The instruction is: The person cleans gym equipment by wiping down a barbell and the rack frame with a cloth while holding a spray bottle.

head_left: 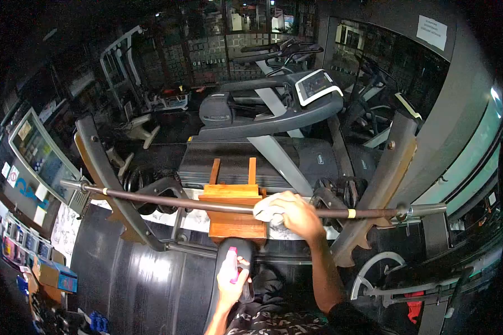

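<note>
A long barbell [212, 205] rests across the two uprights of a bench rack. My right hand [296, 213] presses a white cloth [269, 211] against the bar, right of its middle. The fingers are closed over the cloth. Lower down, my left hand [232, 285] is wrapped round a spray bottle with a pink top [232, 257]. It is held above the black padded bench [218, 304]. The lower part of the bottle is partly hidden by my fingers. Behind the bar stands a wooden step-like box [237, 228].
Rack uprights stand left [103, 162] and right [388, 167]. A treadmill [285, 111] is beyond the bar. At lower left there is a cardboard box [53, 273] and blue dumbbells [98, 322]. A machine with a curved grey frame [374, 268] is at right.
</note>
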### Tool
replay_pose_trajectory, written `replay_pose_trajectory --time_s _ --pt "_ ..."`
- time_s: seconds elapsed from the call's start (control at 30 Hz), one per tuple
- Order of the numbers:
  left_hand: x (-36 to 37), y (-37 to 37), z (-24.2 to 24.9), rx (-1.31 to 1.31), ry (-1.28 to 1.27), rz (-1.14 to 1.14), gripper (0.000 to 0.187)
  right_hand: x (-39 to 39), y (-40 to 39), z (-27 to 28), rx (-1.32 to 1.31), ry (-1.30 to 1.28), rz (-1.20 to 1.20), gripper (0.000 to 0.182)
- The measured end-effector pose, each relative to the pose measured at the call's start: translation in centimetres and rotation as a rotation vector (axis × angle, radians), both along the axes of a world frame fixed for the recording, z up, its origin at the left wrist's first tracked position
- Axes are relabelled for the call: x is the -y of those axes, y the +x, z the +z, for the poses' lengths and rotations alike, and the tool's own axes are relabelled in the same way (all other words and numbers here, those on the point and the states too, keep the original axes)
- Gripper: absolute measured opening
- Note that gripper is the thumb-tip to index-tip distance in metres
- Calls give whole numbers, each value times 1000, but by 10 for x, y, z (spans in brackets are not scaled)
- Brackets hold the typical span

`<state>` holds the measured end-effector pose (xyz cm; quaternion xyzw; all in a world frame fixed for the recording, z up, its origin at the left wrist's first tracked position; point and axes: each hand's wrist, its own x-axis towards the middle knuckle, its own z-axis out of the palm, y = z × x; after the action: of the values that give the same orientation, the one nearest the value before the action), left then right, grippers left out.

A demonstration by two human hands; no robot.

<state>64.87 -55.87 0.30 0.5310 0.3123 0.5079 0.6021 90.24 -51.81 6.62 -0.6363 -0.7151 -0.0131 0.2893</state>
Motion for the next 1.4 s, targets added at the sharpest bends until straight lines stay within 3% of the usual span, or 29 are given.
replay_pose_trajectory --time_s 0.1,0.17,0.23,0.3,0.37,0.4,0.63,0.7,0.9,0.93,0.97,1.07,1.1,1.13,1.17,1.23,1.4 --pt "-8 2 -4 -22 1 -24 43 10 -2 28 -98 -182 -202 25" --pt "-12 0 -6 -42 -36 -32 43 -6 -13 22 -132 -135 -212 23" --pt "-16 3 -3 -21 -28 12 43 -31 -38 22 -458 258 157 25" --pt "-20 5 -4 2 -24 58 43 -67 -65 -11 -306 332 128 30" --pt "-26 3 -9 11 -35 87 43 -91 -91 -30 -197 128 267 25" --pt "-30 3 -10 9 -18 75 49 -87 -99 -26 -24 18 152 30" --pt "-54 11 -6 33 54 93 55 -52 -31 -13 -184 -52 376 30" --pt "-59 16 -6 49 32 98 61 -29 3 -25 -121 -5 289 30" --pt "-52 22 -5 8 47 69 63 55 79 21 -145 -324 -126 32" --pt "-47 22 -3 -156 240 132 64 57 78 32 -158 -413 -311 32" --pt "-42 24 0 -320 433 193 65 57 80 30 -158 -412 -304 32" --pt "-12 35 -4 -365 343 212 62 35 76 8 -207 51 -162 28" --pt "-2 38 -7 -319 271 191 61 28 47 31 -349 182 -101 25" --pt "7 41 -11 -355 294 186 57 5 50 -25 -260 202 -117 28" --pt "17 46 -4 -296 209 163 55 2 25 -10 -300 303 98 32" --pt "34 51 0 -138 -12 62 53 5 0 -19 -54 136 -14 30" --pt "41 57 6 -158 99 68 55 26 31 -17 -154 124 92 34"
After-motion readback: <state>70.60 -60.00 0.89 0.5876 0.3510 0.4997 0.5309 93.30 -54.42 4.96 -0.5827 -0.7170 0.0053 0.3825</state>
